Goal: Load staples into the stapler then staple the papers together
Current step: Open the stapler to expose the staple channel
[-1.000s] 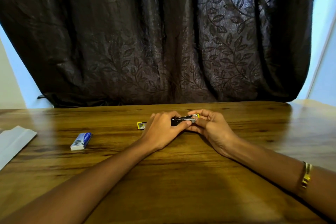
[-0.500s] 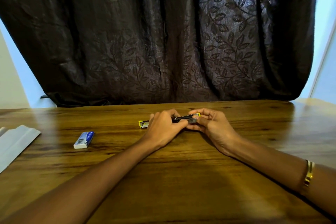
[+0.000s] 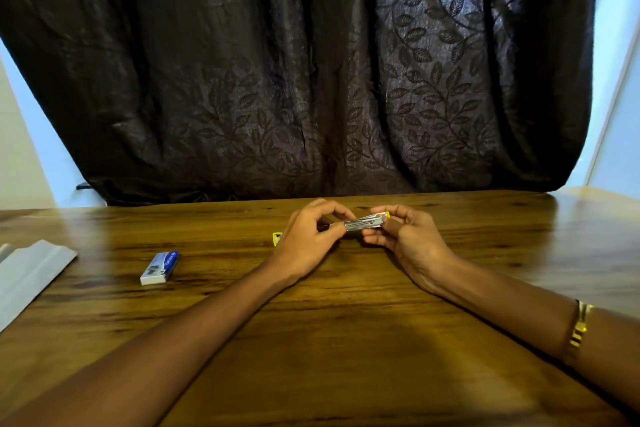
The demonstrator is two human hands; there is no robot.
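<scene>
A small metal stapler [image 3: 364, 224] with yellow ends is held a little above the wooden table [image 3: 346, 340] between both hands. My left hand [image 3: 308, 241] grips its left end with thumb and fingers, and a yellow tip [image 3: 276, 238] shows beside that hand. My right hand [image 3: 410, 243] pinches the right end, fingers curled under it. A blue and white staple box [image 3: 160, 268] lies on the table to the left. White papers [image 3: 29, 276] lie at the far left edge. Whether the stapler's top is lifted is hard to tell.
A dark leaf-patterned curtain [image 3: 311, 80] hangs right behind the table's far edge. A gold bracelet [image 3: 580, 328] sits on my right wrist. Bare wood lies in front of my hands.
Both hands have lifted the stapler slightly off the table, and the fingers of my left hand have shifted on its left end. The box and papers have not moved.
</scene>
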